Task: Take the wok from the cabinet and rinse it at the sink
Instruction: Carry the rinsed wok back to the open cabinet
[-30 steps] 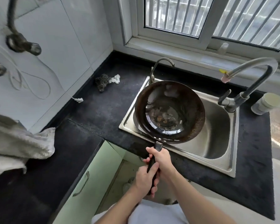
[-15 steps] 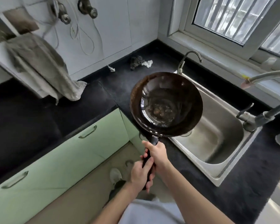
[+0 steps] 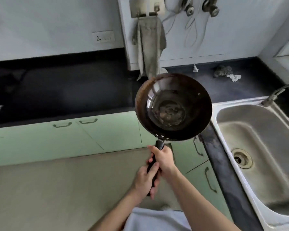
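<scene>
Both hands, left [image 3: 144,179] near and right [image 3: 163,158] beyond, are gripping the handle [image 3: 154,164] of a seemingly heavy, rigid wok [image 3: 173,106], left of the sink [image 3: 257,147].

sink [image 3: 223,112] cropped; faucet [image 3: 274,95] perhaps too

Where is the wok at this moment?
In the head view the wok is mid-frame, held in the air by both hands in front of the green cabinets, left of the sink.
</scene>
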{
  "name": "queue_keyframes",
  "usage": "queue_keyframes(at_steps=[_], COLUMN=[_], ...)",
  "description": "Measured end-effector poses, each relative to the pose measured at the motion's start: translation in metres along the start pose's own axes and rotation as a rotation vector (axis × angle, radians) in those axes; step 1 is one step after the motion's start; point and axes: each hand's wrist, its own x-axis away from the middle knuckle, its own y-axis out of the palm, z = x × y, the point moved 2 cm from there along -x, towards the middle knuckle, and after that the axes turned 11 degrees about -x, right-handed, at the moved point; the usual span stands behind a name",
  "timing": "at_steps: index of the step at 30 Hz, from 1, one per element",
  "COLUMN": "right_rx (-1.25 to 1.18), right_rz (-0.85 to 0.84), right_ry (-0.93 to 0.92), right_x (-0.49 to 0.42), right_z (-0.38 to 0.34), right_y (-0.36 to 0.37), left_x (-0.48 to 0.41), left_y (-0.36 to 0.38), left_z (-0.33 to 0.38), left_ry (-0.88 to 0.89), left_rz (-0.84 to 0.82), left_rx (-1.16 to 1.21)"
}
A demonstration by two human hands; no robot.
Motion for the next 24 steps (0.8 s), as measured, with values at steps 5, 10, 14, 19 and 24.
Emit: queue_keyframes(at_steps=[5,10,14,19,24], right_rx=[0.047,0.147,0.238,0.332,0.448], right_rz=[-0.137,-0.207,-0.282,-0.401,-0.532], right_ry=[0.062,0.113,0.154,0.205,0.271], right_x=[0.026,0.06,0.091,0.128,0.166], right_z=[0.042,0.098,0.153,0.22,0.277], right_y=[0.072,0.148,0.209,0.285,0.347], left_x=[0.038,0.088,0.134,0.186,0.234], left_y=[-0.062,-0.132,-0.19,-0.257,-0.304], left_z=[-0.031,-0.071,-0.11,-0.158,-0.2], left_ry=[-0.027,-0.061,-0.089,-0.116,-0.144], left_rz=[0.11,0.21,0.278,0.388,0.543], left_rx=[0.105,0.2,0.289,0.397,0.512])
